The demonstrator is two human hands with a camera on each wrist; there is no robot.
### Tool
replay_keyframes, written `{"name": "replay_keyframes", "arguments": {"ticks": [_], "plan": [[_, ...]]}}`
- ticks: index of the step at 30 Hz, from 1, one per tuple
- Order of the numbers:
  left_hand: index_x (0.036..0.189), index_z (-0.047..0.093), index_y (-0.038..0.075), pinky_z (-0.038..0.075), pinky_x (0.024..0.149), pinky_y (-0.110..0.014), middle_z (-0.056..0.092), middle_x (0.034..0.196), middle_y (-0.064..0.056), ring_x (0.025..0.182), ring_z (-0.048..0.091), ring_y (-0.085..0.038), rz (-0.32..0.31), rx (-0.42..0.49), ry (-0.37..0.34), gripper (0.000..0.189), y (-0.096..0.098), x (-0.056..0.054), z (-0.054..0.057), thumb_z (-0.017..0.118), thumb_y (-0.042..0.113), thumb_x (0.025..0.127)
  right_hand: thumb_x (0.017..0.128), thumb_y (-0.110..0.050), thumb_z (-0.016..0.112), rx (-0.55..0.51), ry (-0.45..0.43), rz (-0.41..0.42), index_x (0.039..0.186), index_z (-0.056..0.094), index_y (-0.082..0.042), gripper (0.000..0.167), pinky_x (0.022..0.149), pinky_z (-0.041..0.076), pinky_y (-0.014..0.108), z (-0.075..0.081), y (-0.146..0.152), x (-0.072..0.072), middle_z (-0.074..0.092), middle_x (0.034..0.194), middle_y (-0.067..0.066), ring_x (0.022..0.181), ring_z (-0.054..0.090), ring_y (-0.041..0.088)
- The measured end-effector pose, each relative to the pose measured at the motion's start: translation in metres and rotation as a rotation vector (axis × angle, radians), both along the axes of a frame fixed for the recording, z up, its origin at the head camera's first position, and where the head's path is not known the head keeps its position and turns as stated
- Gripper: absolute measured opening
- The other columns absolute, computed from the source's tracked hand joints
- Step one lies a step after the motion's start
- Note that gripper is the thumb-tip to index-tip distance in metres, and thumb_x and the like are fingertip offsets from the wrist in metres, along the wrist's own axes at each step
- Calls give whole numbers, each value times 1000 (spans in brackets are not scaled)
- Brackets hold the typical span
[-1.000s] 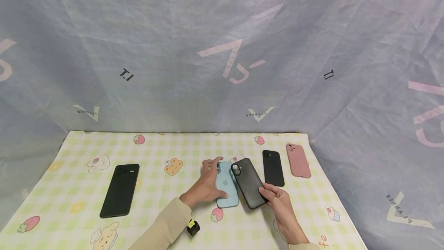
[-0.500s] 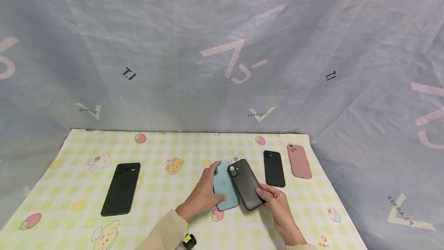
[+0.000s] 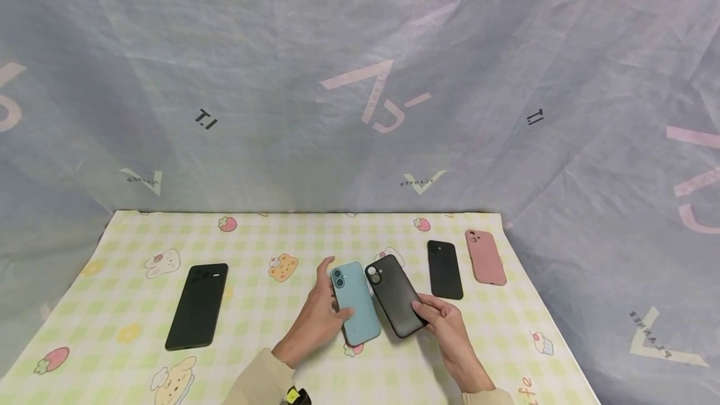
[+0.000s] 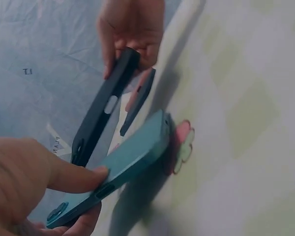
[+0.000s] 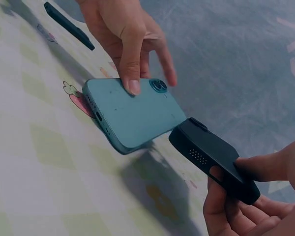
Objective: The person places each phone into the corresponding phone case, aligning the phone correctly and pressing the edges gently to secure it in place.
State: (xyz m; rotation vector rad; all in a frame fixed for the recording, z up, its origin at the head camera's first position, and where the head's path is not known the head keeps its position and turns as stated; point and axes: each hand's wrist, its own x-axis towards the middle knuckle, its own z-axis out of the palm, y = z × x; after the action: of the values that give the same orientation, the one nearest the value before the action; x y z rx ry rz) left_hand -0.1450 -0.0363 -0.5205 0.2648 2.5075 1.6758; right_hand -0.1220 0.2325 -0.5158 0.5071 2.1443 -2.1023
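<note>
My left hand point(image 3: 317, 317) pinches a light-blue phone point(image 3: 360, 308) by its long edge, thumb on the back and fingers underneath. The phone is tilted and off the cloth, its two-lens camera upward in the head view. In the right wrist view the phone's bottom edge point(image 5: 99, 115) with its port shows. Just right of it my right hand point(image 3: 450, 333) grips a black phone case point(image 3: 395, 295) by its lower corner. Light passes through the case's camera cutout, and small holes line its bottom edge point(image 5: 197, 156). Phone and case are close together; whether they touch I cannot tell.
A larger black phone point(image 3: 197, 307) lies at the left on the checked tablecloth point(image 3: 253, 242). To the right lie a smaller black phone or case point(image 3: 445, 270) and a pink phone case point(image 3: 486, 257). A grey-blue fabric sheet point(image 3: 292, 80) hangs behind the table.
My left hand has taken hold of the light-blue phone, lifted and tilted it, and moved it slightly left. My right hand has shifted a little left with the black case.
</note>
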Motion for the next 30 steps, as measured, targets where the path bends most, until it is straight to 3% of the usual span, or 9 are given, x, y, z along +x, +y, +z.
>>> {"name": "replay_keyframes", "arguments": {"ticks": [2,5,10,16,20,30], "plan": [[169,10,10,57,96,-47,66,127,-12,107,71,-23,35,-7,-25,106,-3,2,1,82,1,92,103,-14,74,-6,0,4,137,65,11,43,81,60,25,-1,-1,0,78,116,13,96,74,11],[159,29,-1,59,98,-50,70,127,-14,110,73,-27,70,-21,-53,90,-8,6,4,86,4,90,102,-13,74,-11,-1,7,137,65,11,43,81,59,25,-1,-2,0,78,116,13,96,74,12],[138,53,0,62,95,-47,75,124,-15,109,76,-27,63,7,-69,58,-14,10,6,86,5,91,102,-14,75,-5,-4,-1,138,64,11,45,81,59,24,-1,-2,0,78,117,13,96,74,11],[144,47,1,62,90,-44,76,121,-17,101,76,-21,-3,16,-41,56,-13,15,3,78,5,97,102,-12,74,-23,4,0,136,65,12,42,80,60,24,-1,-4,1,79,115,13,94,74,11],[153,38,-2,62,88,-42,74,124,-20,101,75,-21,-12,34,-62,65,-12,18,3,76,6,100,102,-11,74,-15,0,-7,136,65,12,42,79,59,24,-1,-4,1,79,114,13,94,74,11],[139,57,-5,62,92,-39,78,116,-12,103,75,-21,24,42,-132,47,-25,25,5,78,9,99,101,-10,74,-39,5,-13,135,65,12,41,79,60,24,-3,-5,2,80,112,13,93,75,11]]}}
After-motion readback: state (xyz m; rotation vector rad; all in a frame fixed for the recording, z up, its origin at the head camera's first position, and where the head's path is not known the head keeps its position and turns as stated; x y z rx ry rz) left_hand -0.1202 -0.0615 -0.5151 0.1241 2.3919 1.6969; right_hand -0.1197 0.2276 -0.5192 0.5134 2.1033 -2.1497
